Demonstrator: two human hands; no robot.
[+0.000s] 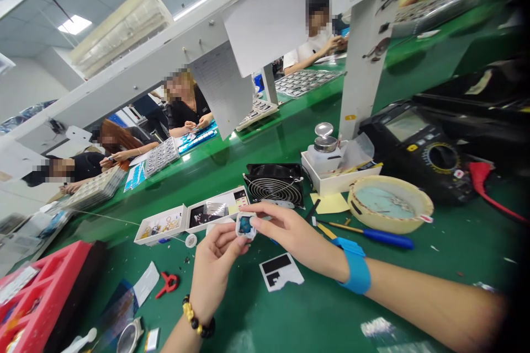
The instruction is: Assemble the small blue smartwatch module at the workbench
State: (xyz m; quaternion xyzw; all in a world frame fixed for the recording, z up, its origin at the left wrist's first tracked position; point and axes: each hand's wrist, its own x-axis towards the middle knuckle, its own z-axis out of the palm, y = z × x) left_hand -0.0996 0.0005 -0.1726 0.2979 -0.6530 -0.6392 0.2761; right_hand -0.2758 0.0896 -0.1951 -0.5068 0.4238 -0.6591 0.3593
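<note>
A small white-edged square part with a dark blue centre is held up between both hands above the green bench. My left hand, with a beaded bracelet at the wrist, pinches its left and lower side. On its right side, my right hand grips it between thumb and fingers; a blue band circles that wrist. Just below the hands lies a white card with black patches. Behind them stand white boxes of small parts and a black fan.
A red tray sits at left, near a red clamp and a watch case. At right are a round dish, a blue-handled screwdriver and a multimeter. Several people work across the bench, beyond a white post.
</note>
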